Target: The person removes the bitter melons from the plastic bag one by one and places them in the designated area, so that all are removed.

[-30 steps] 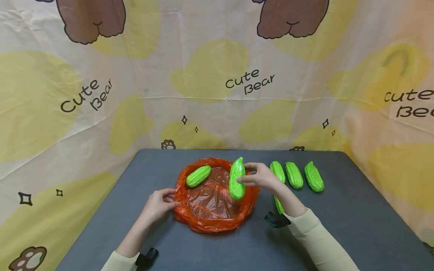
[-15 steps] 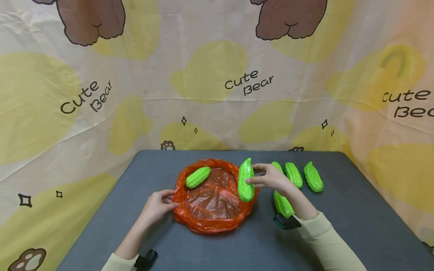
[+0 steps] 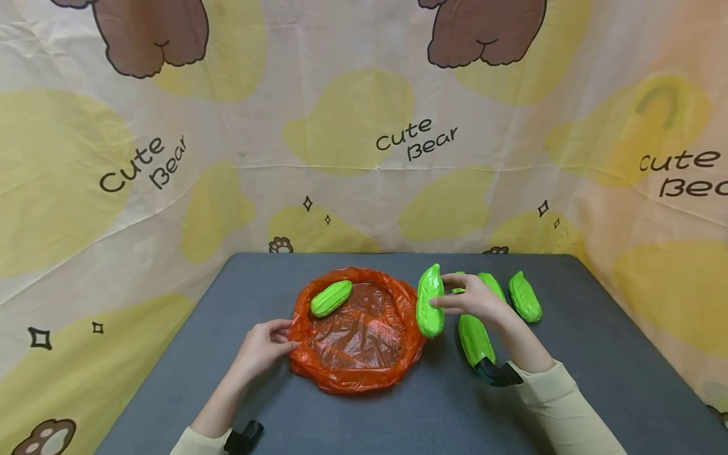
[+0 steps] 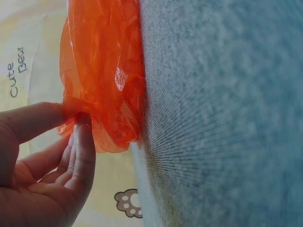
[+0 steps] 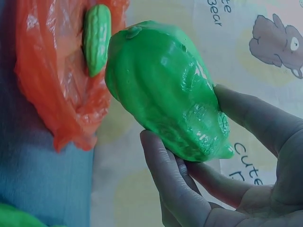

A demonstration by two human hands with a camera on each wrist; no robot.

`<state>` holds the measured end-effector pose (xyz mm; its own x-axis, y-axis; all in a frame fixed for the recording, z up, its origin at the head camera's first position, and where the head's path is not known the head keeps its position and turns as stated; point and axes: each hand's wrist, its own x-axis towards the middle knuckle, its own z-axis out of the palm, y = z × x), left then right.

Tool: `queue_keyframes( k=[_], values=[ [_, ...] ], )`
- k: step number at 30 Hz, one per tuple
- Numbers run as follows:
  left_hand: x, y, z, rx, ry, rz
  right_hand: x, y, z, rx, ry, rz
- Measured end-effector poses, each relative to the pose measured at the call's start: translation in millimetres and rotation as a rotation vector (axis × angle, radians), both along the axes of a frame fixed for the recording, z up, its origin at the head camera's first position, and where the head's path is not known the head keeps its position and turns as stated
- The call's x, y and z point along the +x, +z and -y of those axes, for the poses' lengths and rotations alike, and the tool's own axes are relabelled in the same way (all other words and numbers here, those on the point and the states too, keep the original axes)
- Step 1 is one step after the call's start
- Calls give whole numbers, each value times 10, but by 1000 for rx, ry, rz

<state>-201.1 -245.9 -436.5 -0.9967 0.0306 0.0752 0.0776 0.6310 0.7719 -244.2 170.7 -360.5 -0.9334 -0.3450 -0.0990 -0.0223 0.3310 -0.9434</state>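
Note:
A red-orange plastic bag [image 3: 352,382] stands open on the table with its rim rolled out in a ring. One green ridged toy gourd [image 3: 331,299] lies inside it, toward the back left. My left hand [image 3: 263,349] pinches the bag's left edge; in the left wrist view, thumb and fingertips meet on the thin film [image 4: 104,71]. Between the thumb and fingers of my right hand [image 3: 478,300] is another green gourd [image 3: 430,302], held nearly upright over or beside the bag's right rim. The right wrist view shows this gourd [image 5: 161,90] close up, stem scar toward the bag.
Right of the bag, more green gourds lie on the grey table [image 3: 364,430]: one near the right wrist [image 3: 476,341], another farther right [image 3: 526,297], others partly behind the right hand. A printed cloth [image 3: 341,126] hangs behind the table.
My right hand has moved to the right with its gourd, from over the bag's opening to its right rim. The left hand keeps its place on the bag.

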Motion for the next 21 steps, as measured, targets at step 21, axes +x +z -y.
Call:
queue_keyframes(
  k=[21],
  values=[
    [1,-2,-4,-8,-2,-4,64,-22,-330,89,-48,-13]
  ],
)
